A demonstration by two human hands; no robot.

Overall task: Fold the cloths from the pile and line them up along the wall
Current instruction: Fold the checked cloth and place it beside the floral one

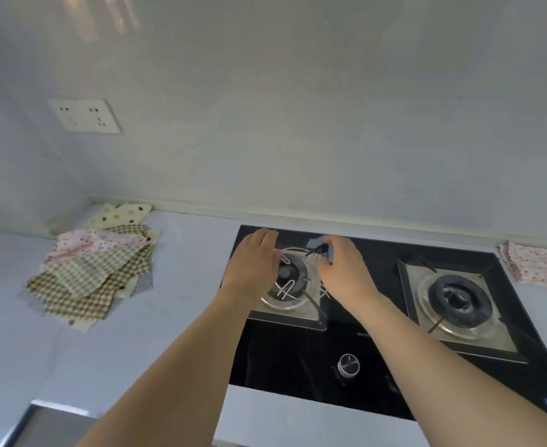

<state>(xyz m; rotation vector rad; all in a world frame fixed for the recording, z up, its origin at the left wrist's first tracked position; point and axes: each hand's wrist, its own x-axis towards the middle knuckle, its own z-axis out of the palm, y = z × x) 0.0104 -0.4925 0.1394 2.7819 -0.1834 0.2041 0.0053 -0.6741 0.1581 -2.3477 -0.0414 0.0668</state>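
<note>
A loose pile of cloths (94, 272), checked, pink floral and dotted, lies on the counter at the left near the wall corner. One folded pink floral cloth (536, 264) sits against the wall at the far right. Both my hands are over the left burner (289, 285) of the stove. My right hand (343, 262) has curled fingers and pinches a small grey-blue cloth (318, 244), most of it hidden by the hand. My left hand (256, 259) is flat with straight fingers beside it, at the back left of the burner; what lies under it is hidden.
A black glass stove (298, 356) with two burners fills the middle; the right burner (456, 298) and a knob (348, 365) are in view. A wall socket (85, 116) is above the pile. The pale counter (175, 285) runs between pile and stove.
</note>
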